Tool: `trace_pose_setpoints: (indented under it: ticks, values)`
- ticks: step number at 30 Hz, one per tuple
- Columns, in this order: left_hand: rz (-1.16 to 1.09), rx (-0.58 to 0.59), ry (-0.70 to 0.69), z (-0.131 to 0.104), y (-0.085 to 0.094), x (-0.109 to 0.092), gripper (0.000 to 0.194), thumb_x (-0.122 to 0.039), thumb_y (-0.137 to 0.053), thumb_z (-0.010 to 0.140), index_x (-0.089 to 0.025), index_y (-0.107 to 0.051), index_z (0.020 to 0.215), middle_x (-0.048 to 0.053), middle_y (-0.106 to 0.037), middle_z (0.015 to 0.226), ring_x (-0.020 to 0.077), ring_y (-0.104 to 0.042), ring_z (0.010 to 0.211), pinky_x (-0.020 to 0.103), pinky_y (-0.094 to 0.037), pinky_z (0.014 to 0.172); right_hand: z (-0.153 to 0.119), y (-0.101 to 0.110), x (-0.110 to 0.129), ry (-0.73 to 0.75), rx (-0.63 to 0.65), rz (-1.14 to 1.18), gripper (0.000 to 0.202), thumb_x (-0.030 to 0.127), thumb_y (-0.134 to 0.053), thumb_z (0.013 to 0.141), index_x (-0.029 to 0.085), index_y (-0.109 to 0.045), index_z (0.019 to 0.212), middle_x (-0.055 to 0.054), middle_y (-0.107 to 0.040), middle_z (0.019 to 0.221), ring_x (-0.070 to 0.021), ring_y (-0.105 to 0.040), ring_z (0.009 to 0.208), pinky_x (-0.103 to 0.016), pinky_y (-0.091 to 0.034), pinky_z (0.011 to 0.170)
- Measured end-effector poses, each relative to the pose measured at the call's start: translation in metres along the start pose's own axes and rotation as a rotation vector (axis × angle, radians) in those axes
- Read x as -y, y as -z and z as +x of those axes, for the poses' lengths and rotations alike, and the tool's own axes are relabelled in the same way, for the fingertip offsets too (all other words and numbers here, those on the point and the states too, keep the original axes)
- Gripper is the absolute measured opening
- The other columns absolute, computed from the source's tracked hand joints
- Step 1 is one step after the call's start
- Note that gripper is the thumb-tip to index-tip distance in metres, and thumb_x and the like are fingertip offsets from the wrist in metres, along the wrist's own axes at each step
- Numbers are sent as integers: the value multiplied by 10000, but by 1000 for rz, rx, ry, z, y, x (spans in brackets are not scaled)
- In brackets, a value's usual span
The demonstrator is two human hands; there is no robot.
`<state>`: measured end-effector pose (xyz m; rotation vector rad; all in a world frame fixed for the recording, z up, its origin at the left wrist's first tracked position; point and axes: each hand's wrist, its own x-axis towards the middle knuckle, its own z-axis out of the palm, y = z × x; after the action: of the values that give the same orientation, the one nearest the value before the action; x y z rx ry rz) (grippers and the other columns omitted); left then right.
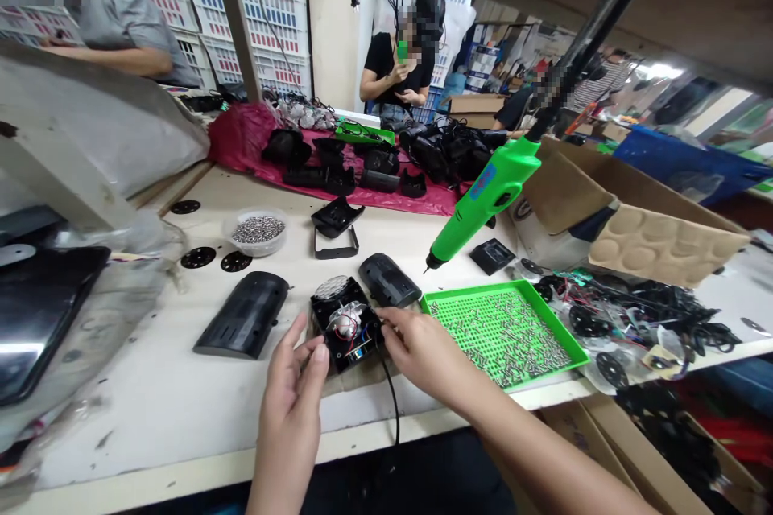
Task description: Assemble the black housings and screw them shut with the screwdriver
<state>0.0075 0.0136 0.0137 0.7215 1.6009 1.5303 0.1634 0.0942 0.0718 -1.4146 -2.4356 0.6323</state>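
An open black housing (331, 340) stands on the table before me, with a small silvery motor (346, 320), red and blue wires inside and a round grille at its back. My left hand (295, 378) is beside the housing's left wall, fingers curved and apart, the thumb near its front corner. At the right wall, my right hand (416, 342) pinches the rim close to where a black cable (395, 398) comes out; its fingertips are partly hidden. Curved black shells lie on either side: one to the left (245, 315), another behind on the right (390, 280).
A green electric screwdriver (483, 197) hangs over the right side. Below it is a green tray (513, 330) of screws. A clear bowl (257, 235) holds small metal parts. Wired parts (604, 322) heap at right. Black parts lie on pink plastic (241, 137); co-workers sit beyond.
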Motion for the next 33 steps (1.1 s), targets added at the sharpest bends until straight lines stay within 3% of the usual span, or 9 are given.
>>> trace_pose_setpoints:
  ticks: [3,9,13,19,27,31,33]
  values:
    - [-105,-4,75,-3,-9,-1,677,-495,-699,762,-264,-495,1365,113,-573,1348,294,-483,1299,418,-432,1045,0,-3,-5,-11,-7,73,352,102,-463,892,92,-654,1187,-146,-738,1052,-295,-712,940,-388,-541,829]
    - [-151,25,76,-9,-21,-13,926,-441,-789,668,-230,-361,1461,138,-525,1389,312,-525,1247,427,-409,1056,-4,-6,-7,16,-51,239,356,90,-478,871,145,-669,1167,-70,-753,991,-191,-708,839,-280,-536,760]
    - [-251,138,64,-9,-24,-22,886,-396,-781,696,-315,-339,1459,64,-547,1386,274,-480,1299,394,-335,1108,-8,-4,-1,68,-106,378,374,111,-482,860,179,-670,1175,-46,-752,913,-181,-695,773,-282,-532,702]
    - [-270,150,104,-7,-25,-9,861,-404,-764,726,-351,-315,1459,49,-506,1419,261,-413,1346,416,-248,1150,-9,-6,0,77,-134,386,388,116,-480,844,150,-680,1174,-94,-749,947,-210,-686,761,-352,-539,746]
    - [-670,190,294,-10,-24,-15,696,-436,-762,711,-336,-483,1341,66,-603,1299,288,-513,1251,429,-448,1010,-6,-11,0,73,-65,409,367,112,-472,860,158,-679,1159,-86,-752,1006,-229,-714,890,-369,-555,820]
    - [-643,101,348,-9,-29,-13,744,-268,-852,595,-309,-540,1269,40,-659,1183,231,-583,1141,347,-472,957,-12,-13,2,113,-98,284,347,139,-445,900,113,-643,1183,-137,-716,1095,-263,-690,987,-405,-546,870]
    - [-649,48,348,-9,-31,-11,738,-243,-865,558,-281,-562,1230,34,-687,1090,202,-625,1029,314,-500,887,-22,-16,4,120,-140,210,354,205,-456,927,98,-587,1239,-154,-700,1093,-275,-691,946,-421,-561,823]
